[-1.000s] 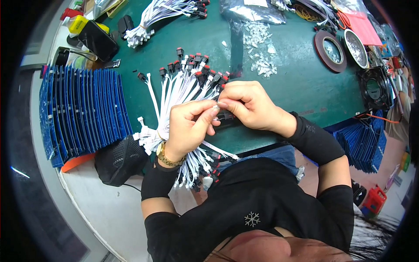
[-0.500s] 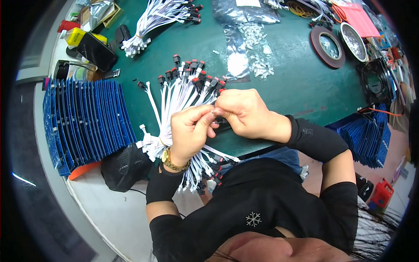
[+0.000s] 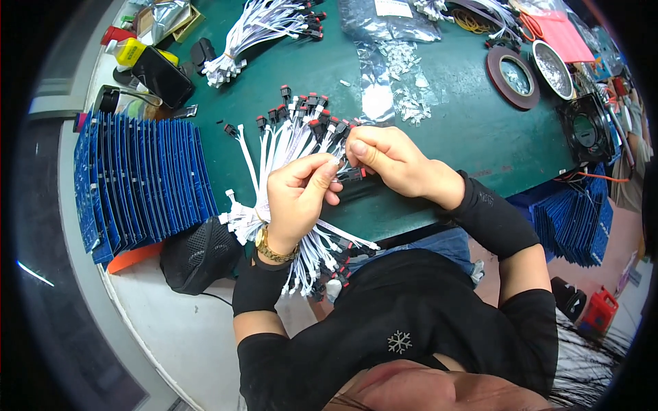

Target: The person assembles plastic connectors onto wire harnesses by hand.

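My left hand [image 3: 296, 195] is closed in a pinch, thumb against forefinger, at the near side of the bundle of white cables [image 3: 273, 156]. A tiny whitish piece [image 3: 334, 162] shows at its fingertips; its kind is too small to tell. My right hand [image 3: 401, 164] is closed beside it, with fingers curled and thumb pressed on the forefinger; what it grips is hidden. Just below the right fingers shows a black connector with a red end [image 3: 355, 175]. Similar connectors tip the bundle's far ends, and more cables hang past the table's near edge.
Blue circuit boards [image 3: 147, 181] stand in a row at left. Another cable bundle [image 3: 264, 34] lies farther back. Small clear pieces [image 3: 411, 106] are scattered by a plastic bag [image 3: 377, 85]. At right are a tape roll [image 3: 513, 77], a round dish [image 3: 552, 70] and a black fan [image 3: 585, 129].
My hands, whose fingertips met before, are slightly apart now. The right hand has turned, showing its thumb on top, and the black-and-red connector below it has come into sight.
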`<state>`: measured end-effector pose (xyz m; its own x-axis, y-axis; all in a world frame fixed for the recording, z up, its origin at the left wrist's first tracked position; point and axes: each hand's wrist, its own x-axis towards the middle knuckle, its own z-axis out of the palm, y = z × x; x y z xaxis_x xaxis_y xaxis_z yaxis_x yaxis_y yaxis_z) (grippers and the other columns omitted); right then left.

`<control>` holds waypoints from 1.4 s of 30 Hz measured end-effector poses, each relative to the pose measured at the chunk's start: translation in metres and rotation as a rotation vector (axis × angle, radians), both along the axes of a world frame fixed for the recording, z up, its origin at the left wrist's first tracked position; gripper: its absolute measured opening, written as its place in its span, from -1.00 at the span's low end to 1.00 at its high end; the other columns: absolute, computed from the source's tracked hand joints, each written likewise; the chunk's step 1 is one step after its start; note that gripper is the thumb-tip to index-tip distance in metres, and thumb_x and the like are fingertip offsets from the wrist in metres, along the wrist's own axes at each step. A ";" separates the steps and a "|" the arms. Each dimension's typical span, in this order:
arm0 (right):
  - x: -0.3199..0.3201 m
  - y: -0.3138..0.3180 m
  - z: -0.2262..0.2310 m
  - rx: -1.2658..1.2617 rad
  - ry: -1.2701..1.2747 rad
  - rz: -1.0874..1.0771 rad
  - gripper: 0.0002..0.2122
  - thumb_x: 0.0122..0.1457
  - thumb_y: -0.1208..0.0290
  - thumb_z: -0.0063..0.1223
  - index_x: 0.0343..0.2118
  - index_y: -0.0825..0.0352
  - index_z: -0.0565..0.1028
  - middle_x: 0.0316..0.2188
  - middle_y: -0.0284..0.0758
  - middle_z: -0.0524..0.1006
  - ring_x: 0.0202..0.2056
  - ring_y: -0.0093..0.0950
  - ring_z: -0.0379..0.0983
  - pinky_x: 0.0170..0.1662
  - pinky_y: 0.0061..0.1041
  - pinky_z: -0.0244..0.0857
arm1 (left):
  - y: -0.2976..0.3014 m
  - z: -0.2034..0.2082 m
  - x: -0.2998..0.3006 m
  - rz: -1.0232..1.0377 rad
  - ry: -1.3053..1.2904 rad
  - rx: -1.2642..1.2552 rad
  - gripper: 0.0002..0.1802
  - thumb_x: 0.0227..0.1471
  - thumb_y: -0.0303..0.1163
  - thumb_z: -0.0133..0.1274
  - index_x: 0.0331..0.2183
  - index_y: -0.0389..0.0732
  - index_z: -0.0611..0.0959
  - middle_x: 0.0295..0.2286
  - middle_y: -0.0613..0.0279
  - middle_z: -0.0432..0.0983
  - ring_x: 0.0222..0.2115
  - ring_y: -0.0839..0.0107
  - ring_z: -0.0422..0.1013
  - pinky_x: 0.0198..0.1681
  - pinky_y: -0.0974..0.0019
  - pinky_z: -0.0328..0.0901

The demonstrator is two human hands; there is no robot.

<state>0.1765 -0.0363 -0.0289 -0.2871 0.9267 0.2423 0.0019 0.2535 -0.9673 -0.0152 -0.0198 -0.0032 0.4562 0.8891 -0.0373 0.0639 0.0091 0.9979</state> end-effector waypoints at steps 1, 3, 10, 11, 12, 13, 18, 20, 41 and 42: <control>0.000 0.000 0.000 0.020 -0.009 -0.018 -0.73 0.29 0.30 -0.20 -0.46 0.39 0.37 -0.60 -0.34 0.35 -0.55 -0.55 0.26 -0.47 -0.53 0.19 | 0.000 0.000 0.000 0.004 0.010 -0.006 -0.81 0.10 -0.46 0.04 -0.29 -0.41 0.60 -0.58 0.21 0.50 -0.66 0.59 0.39 -0.61 0.59 0.28; -0.001 -0.001 0.009 0.044 -0.075 -0.026 -0.75 0.26 0.30 -0.15 -0.47 0.38 0.37 -0.62 -0.29 0.35 -0.57 -0.46 0.27 -0.47 -0.48 0.19 | 0.000 -0.001 0.000 0.004 -0.001 -0.019 -0.82 0.10 -0.47 0.04 -0.29 -0.40 0.60 -0.58 0.22 0.51 -0.66 0.60 0.40 -0.61 0.59 0.29; 0.008 0.001 0.014 0.307 -0.314 -0.122 -0.81 0.20 0.34 -0.08 -0.48 0.34 0.41 -0.62 -0.20 0.41 -0.55 -0.20 0.37 -0.48 -0.38 0.25 | 0.002 -0.001 0.002 -0.066 0.090 0.119 -0.89 0.02 -0.53 0.10 -0.36 -0.36 0.63 -0.57 0.21 0.52 -0.63 0.56 0.42 -0.59 0.53 0.28; 0.013 0.004 0.014 0.341 -0.333 -0.186 -0.83 0.17 0.35 -0.03 -0.48 0.33 0.44 -0.62 -0.21 0.42 -0.55 -0.24 0.40 -0.48 -0.39 0.26 | 0.005 -0.001 0.002 -0.131 0.160 0.258 -0.91 -0.01 -0.54 0.12 -0.38 -0.35 0.64 -0.57 0.19 0.52 -0.63 0.52 0.43 -0.58 0.49 0.28; 0.018 0.006 0.022 0.288 -0.333 -0.232 -0.84 0.15 0.37 0.01 -0.49 0.34 0.46 -0.62 -0.21 0.43 -0.56 -0.26 0.41 -0.49 -0.40 0.27 | 0.008 0.007 0.002 -0.240 0.221 0.413 -0.93 -0.03 -0.55 0.11 -0.43 -0.36 0.63 -0.55 0.19 0.50 -0.57 0.49 0.41 -0.50 0.44 0.28; 0.024 0.008 0.029 0.234 -0.332 -0.277 -0.85 0.12 0.38 0.05 -0.49 0.34 0.48 -0.62 -0.20 0.43 -0.56 -0.27 0.42 -0.49 -0.41 0.27 | 0.010 0.006 0.001 -0.329 0.177 0.424 -0.93 -0.08 -0.53 0.15 -0.46 -0.33 0.64 -0.54 0.18 0.49 -0.53 0.41 0.41 -0.45 0.37 0.29; 0.060 0.024 0.037 0.300 -0.604 -0.213 -0.93 -0.02 0.56 0.12 -0.43 0.34 0.51 -0.48 -0.25 0.47 -0.46 -0.29 0.45 -0.41 -0.41 0.32 | 0.020 0.008 -0.008 -0.738 0.312 0.342 -0.88 -0.03 -0.41 0.12 -0.46 -0.27 0.63 -0.54 0.17 0.47 -0.49 0.27 0.42 -0.39 0.30 0.30; 0.073 0.036 0.034 0.400 -0.823 -0.161 -0.82 -0.07 0.67 0.09 -0.36 0.32 0.51 -0.38 -0.26 0.45 -0.38 -0.28 0.46 -0.36 -0.39 0.32 | 0.018 0.008 -0.002 -0.616 0.331 0.402 -0.92 -0.02 -0.46 0.09 -0.43 -0.26 0.62 -0.52 0.15 0.47 -0.48 0.23 0.42 -0.38 0.27 0.30; 0.105 0.157 0.043 0.714 -1.319 0.240 -0.48 -0.14 0.73 -0.04 -0.13 -0.02 0.56 0.00 -0.35 0.42 -0.21 -0.28 0.50 -0.25 -0.39 0.39 | 0.009 -0.008 0.007 -0.347 0.437 0.635 -0.90 -0.10 -0.48 0.14 -0.42 -0.21 0.59 -0.55 0.18 0.43 -0.52 0.22 0.40 -0.45 0.26 0.29; 0.102 0.161 0.046 0.670 -1.311 0.272 -0.52 -0.12 0.69 -0.03 -0.14 -0.01 0.57 -0.05 -0.37 0.47 -0.18 -0.29 0.49 -0.21 -0.41 0.39 | 0.009 -0.008 0.005 -0.351 0.444 0.636 -0.90 -0.10 -0.47 0.14 -0.42 -0.21 0.59 -0.55 0.18 0.43 -0.52 0.22 0.40 -0.45 0.25 0.29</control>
<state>0.2784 0.1243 0.0173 -0.7717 0.6352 0.0297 0.6348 0.7723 -0.0229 -0.0103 -0.0108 -0.0111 0.7707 0.6109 0.1812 0.3445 -0.6386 0.6881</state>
